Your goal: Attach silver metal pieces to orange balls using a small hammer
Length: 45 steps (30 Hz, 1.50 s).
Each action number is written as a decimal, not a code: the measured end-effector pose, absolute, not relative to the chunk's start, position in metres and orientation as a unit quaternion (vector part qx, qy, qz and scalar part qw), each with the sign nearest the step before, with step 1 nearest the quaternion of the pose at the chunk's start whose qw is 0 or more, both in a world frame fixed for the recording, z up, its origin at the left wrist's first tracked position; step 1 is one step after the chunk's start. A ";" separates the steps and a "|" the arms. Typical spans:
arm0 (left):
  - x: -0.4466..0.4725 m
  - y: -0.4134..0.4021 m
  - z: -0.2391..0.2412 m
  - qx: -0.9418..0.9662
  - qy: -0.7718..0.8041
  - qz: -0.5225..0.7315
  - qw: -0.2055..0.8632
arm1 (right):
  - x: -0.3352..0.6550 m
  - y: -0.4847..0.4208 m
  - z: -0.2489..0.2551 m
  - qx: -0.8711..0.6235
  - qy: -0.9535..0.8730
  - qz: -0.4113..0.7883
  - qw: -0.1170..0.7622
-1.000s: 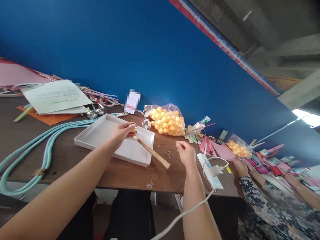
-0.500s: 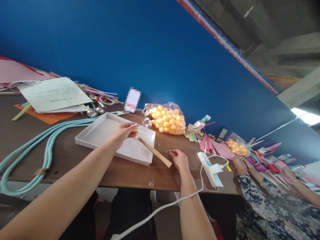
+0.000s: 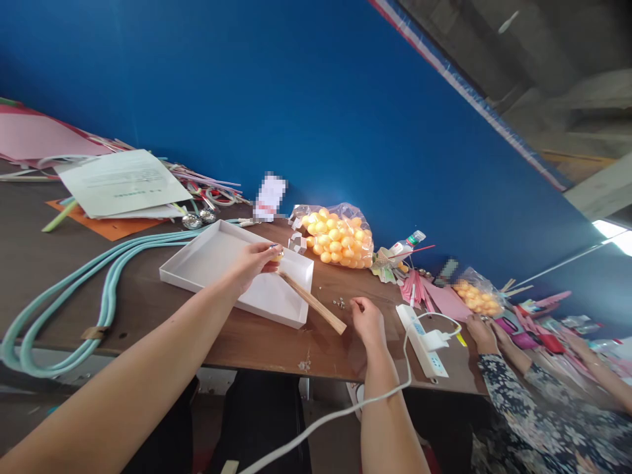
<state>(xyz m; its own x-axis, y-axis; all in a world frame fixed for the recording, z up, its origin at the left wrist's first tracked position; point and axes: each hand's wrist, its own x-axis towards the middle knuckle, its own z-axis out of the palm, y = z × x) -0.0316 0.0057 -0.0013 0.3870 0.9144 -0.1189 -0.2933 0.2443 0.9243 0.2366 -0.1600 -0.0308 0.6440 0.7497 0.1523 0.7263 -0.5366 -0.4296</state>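
Note:
My left hand (image 3: 253,263) is closed above the white tray (image 3: 197,263), pinching a small yellow-orange ball (image 3: 278,256) that has something shiny at its top. Below those fingers a flat, pale wooden piece (image 3: 318,306), like a bundle of thin sticks, slants across the tray's right rim towards the table. Whether my left hand also touches it I cannot tell. My right hand (image 3: 368,320) is low over the table with thumb and forefinger pinched together; what they hold, if anything, is hidden. Just left of it lie several tiny metallic bits (image 3: 339,303).
A clear bag of orange balls (image 3: 338,237) stands behind the tray. Right of my hand is a power strip (image 3: 422,342) with a white cable crossing my right forearm. Light-blue tubing (image 3: 111,283) and papers (image 3: 123,184) lie left. A co-worker's hands (image 3: 484,334) are farther right.
My right hand has drawn slightly right, away from the tiny metallic bits, which show more fully now. My left hand keeps its place over the tray. The whole view has shifted a little.

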 end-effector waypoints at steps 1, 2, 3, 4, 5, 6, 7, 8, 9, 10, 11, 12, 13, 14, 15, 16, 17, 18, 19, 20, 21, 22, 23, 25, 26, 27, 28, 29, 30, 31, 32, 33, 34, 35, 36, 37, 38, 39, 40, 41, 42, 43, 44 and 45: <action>-0.031 0.006 -0.002 0.442 0.353 0.426 0.706 | 0.236 -0.163 -0.030 -0.876 -0.421 0.024 0.233; -0.031 0.006 -0.002 0.442 0.355 0.424 0.707 | 0.236 -0.165 -0.029 -0.875 -0.424 0.025 0.232; -0.031 0.007 -0.002 0.443 0.355 0.422 0.707 | 0.235 -0.167 -0.029 -0.874 -0.427 0.027 0.231; -0.031 0.007 -0.002 0.443 0.355 0.421 0.707 | 0.234 -0.168 -0.030 -0.872 -0.430 0.030 0.230; -0.030 0.007 -0.003 0.444 0.354 0.422 0.707 | 0.233 -0.169 -0.031 -0.871 -0.433 0.032 0.228; -0.030 0.007 -0.003 0.445 0.354 0.422 0.707 | 0.231 -0.169 -0.033 -0.871 -0.436 0.033 0.225; -0.030 0.007 -0.002 0.445 0.354 0.423 0.706 | 0.230 -0.168 -0.034 -0.871 -0.437 0.033 0.223; -0.031 0.006 -0.002 0.444 0.355 0.424 0.705 | 0.230 -0.167 -0.036 -0.871 -0.438 0.032 0.220; -0.031 0.006 -0.002 0.443 0.355 0.424 0.705 | 0.229 -0.166 -0.038 -0.871 -0.440 0.031 0.217; -0.031 0.005 -0.001 0.443 0.354 0.424 0.706 | 0.229 -0.164 -0.039 -0.871 -0.442 0.031 0.213; -0.031 0.005 -0.001 0.442 0.354 0.425 0.707 | 0.229 -0.163 -0.040 -0.871 -0.444 0.030 0.209; -0.032 0.004 -0.001 0.441 0.353 0.424 0.707 | 0.228 -0.162 -0.040 -0.871 -0.446 0.029 0.205; -0.032 0.004 -0.001 0.440 0.353 0.424 0.708 | 0.229 -0.161 -0.041 -0.871 -0.447 0.027 0.201; -0.032 0.004 -0.001 0.438 0.352 0.424 0.710 | 0.229 -0.160 -0.041 -0.871 -0.448 0.025 0.198; -0.032 0.004 -0.001 0.435 0.349 0.422 0.715 | 0.229 -0.160 -0.041 -0.871 -0.449 0.023 0.197; -0.031 0.005 -0.001 0.430 0.343 0.419 0.722 | 0.230 -0.160 -0.041 -0.871 -0.450 0.021 0.196; -0.031 0.005 -0.002 0.424 0.335 0.416 0.731 | 0.230 -0.160 -0.042 -0.870 -0.451 0.020 0.198; -0.031 0.005 -0.002 0.417 0.326 0.414 0.741 | 0.230 -0.160 -0.042 -0.870 -0.451 0.019 0.200; -0.031 0.006 -0.003 0.409 0.319 0.411 0.750 | 0.230 -0.160 -0.043 -0.868 -0.452 0.019 0.203; -0.031 0.006 -0.003 0.404 0.313 0.409 0.756 | 0.230 -0.160 -0.043 -0.867 -0.453 0.019 0.207; -0.031 0.007 -0.004 0.400 0.309 0.408 0.761 | 0.230 -0.160 -0.043 -0.864 -0.456 0.020 0.212; -0.031 0.007 -0.004 0.398 0.307 0.406 0.763 | 0.230 -0.159 -0.043 -0.859 -0.463 0.020 0.219; -0.031 0.007 -0.005 0.397 0.308 0.405 0.764 | 0.229 -0.159 -0.043 -0.853 -0.471 0.020 0.225; -0.031 0.008 -0.005 0.398 0.311 0.402 0.763 | 0.227 -0.157 -0.042 -0.841 -0.486 0.021 0.236; -0.031 0.008 -0.006 0.399 0.314 0.401 0.762 | 0.227 -0.156 -0.042 -0.838 -0.489 0.021 0.240; -0.031 0.008 -0.006 0.399 0.318 0.400 0.762 | 0.226 -0.155 -0.042 -0.838 -0.488 0.021 0.244; -0.031 0.008 -0.006 0.399 0.321 0.399 0.760 | 0.226 -0.154 -0.042 -0.839 -0.484 0.021 0.248; -0.031 0.008 -0.006 0.399 0.324 0.399 0.760 | 0.226 -0.154 -0.042 -0.839 -0.479 0.021 0.255; -0.031 0.008 -0.006 0.399 0.326 0.398 0.759 | 0.226 -0.153 -0.042 -0.839 -0.475 0.021 0.265; -0.031 0.008 -0.005 0.399 0.327 0.398 0.759 | 0.227 -0.152 -0.042 -0.838 -0.470 0.024 0.277; -0.031 0.007 -0.005 0.398 0.326 0.397 0.760 | 0.229 -0.152 -0.042 -0.836 -0.465 0.028 0.291; -0.031 0.007 -0.005 0.396 0.324 0.397 0.762 | 0.230 -0.152 -0.041 -0.832 -0.460 0.034 0.308; -0.031 0.007 -0.005 0.391 0.321 0.398 0.765 | 0.232 -0.152 -0.039 -0.828 -0.453 0.041 0.327; -0.030 0.007 -0.005 0.385 0.317 0.397 0.770 | 0.232 -0.151 -0.036 -0.824 -0.446 0.048 0.346; -0.030 0.006 -0.004 0.378 0.313 0.396 0.776 | 0.231 -0.151 -0.031 -0.820 -0.441 0.052 0.362; -0.030 0.006 -0.004 0.371 0.307 0.394 0.783 | 0.229 -0.150 -0.024 -0.813 -0.435 0.053 0.384; -0.030 0.005 -0.004 0.365 0.300 0.392 0.789 | 0.224 -0.149 -0.015 -0.802 -0.431 0.052 0.410; -0.030 0.005 -0.003 0.360 0.294 0.389 0.795 | 0.216 -0.147 -0.005 -0.789 -0.429 0.049 0.438; -0.030 0.005 -0.003 0.355 0.288 0.387 0.801 | 0.206 -0.144 0.005 -0.752 -0.421 0.051 0.505; -0.030 0.004 -0.002 0.350 0.283 0.386 0.805 | 0.193 -0.141 0.016 -0.709 -0.417 0.053 0.566; -0.031 0.004 -0.001 0.346 0.281 0.386 0.808 | 0.179 -0.136 0.026 -0.670 -0.423 0.067 0.607; -0.031 0.004 -0.001 0.342 0.282 0.387 0.809 | 0.163 -0.131 0.036 -0.638 -0.436 0.092 0.628; -0.032 0.004 -0.001 0.339 0.283 0.387 0.809 | 0.147 -0.124 0.043 -0.613 -0.451 0.122 0.637; -0.032 0.005 0.000 0.336 0.284 0.388 0.810 | 0.132 -0.116 0.049 -0.595 -0.466 0.150 0.637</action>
